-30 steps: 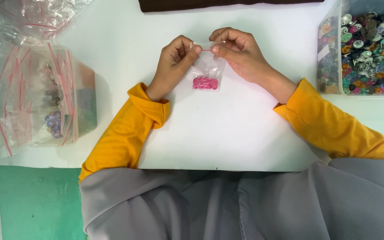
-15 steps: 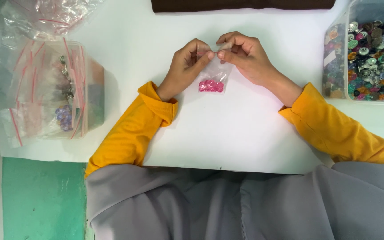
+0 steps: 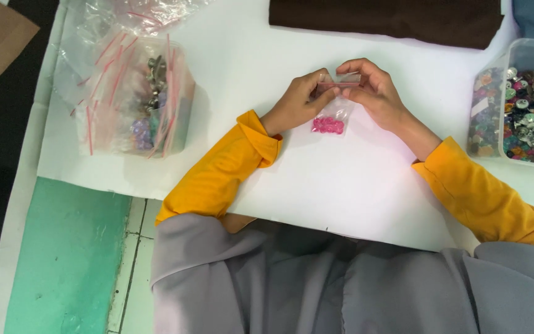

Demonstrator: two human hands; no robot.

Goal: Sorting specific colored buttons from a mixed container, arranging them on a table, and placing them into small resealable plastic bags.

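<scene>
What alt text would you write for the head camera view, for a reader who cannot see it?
Both hands, left and right, pinch the top of a small clear bag of pink buttons above a white sheet. A tub of mixed buttons stands right, and bags lie left.

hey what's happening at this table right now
A person in yellow sleeves holds a small clear bag by its top edge, with the left hand and right hand pinching it from either side. Pink buttons sit at the bottom of the bag, just over the white sheet. To the left is a pile of empty bags; to the right, a clear tub of mixed buttons. A brown cloth lies along the top.
</scene>
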